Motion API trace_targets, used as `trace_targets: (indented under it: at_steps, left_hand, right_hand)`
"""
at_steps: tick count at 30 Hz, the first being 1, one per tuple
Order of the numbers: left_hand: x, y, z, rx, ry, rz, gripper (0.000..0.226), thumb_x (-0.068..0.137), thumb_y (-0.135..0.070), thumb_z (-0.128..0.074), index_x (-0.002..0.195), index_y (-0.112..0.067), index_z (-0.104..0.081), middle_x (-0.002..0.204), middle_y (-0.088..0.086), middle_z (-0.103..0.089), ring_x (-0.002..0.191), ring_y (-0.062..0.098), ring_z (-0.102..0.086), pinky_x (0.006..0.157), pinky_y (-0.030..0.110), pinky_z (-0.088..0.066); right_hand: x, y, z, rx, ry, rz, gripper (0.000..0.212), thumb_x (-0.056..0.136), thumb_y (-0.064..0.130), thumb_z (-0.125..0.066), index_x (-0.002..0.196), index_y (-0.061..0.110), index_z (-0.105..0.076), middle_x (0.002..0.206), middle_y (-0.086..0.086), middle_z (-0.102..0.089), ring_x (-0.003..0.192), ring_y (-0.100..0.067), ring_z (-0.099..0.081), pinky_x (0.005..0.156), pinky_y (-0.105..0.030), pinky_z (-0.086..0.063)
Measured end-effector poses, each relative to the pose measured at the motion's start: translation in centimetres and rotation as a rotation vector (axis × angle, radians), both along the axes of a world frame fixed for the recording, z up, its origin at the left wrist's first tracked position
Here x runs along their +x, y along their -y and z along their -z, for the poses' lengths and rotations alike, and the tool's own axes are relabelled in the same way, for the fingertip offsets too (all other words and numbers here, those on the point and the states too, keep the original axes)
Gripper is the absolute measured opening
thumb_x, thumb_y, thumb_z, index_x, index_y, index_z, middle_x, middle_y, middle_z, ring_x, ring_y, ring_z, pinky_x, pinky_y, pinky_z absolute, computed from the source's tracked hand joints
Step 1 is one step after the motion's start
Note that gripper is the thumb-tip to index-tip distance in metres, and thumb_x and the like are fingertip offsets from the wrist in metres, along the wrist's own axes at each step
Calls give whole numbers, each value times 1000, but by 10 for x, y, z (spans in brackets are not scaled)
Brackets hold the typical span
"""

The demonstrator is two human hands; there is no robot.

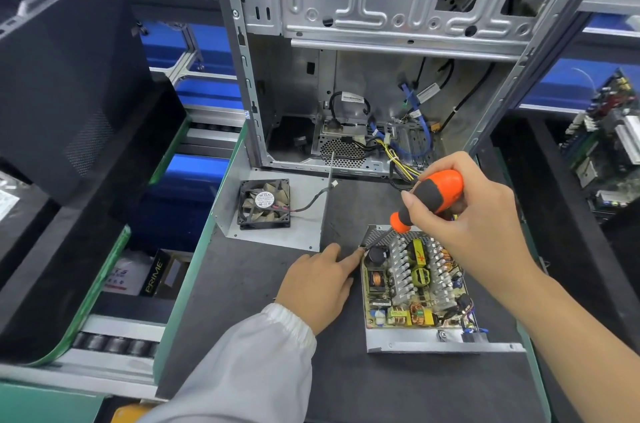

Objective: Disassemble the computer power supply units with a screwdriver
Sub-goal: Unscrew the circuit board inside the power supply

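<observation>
The power supply lies on the dark mat with its lid already off and its board still inside. The left hand steadies its far corner with straight fingers, and the right hand grips the orange screwdriver, tip at that corner. Behind, the fan is already out, and the computer case stands open

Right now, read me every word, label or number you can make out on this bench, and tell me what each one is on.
"PRIME": gold letters on the black cardboard box under the bench's left edge.
"HK FAN", only just legible: round white sticker on the black square cooling fan; its smaller print is unreadable.
White cable tags inside the grey metal computer case: too small.
White packet beside the box: blurred.
</observation>
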State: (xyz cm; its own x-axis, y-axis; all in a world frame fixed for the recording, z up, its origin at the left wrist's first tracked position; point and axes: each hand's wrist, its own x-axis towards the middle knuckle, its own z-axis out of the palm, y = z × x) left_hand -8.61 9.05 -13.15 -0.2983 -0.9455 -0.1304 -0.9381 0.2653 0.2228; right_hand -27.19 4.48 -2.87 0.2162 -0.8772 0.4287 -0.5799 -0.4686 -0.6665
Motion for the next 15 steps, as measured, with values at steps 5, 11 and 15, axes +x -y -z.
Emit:
trace_targets:
  at_steps: [5, 11, 15]
  left_hand:
    - [0, 0, 1, -2, -2, 2, 52, 103, -34, -35, 153, -36, -18, 116, 1, -46, 90, 26, -57, 67, 29, -28]
    - [1, 1, 2, 6, -20, 8, 52, 103, -34, -35, 153, -36, -18, 116, 1, -45, 90, 26, -57, 69, 28, -29]
    - [1, 1, 2, 18, -57, 7, 51, 103, -34, -36, 152, -31, -23, 117, 1, -46, 93, 25, -57, 70, 28, -31]
  right_hand:
    - [0, 0, 0, 1, 1, 4, 26, 80, 36, -71, 93, 26, -52, 74, 9, -56, 66, -16, -57, 54, -27, -47]
    - [2, -2, -3, 10, -8, 6, 27, 80, 36, -70, 93, 22, -52, 72, 6, -57, 65, -18, -56, 54, -29, -47]
    - [5, -3, -5, 25, -36, -10, 27, 79, 39, -70, 91, 24, -51, 69, 3, -56, 61, -18, -54, 52, -27, -45]
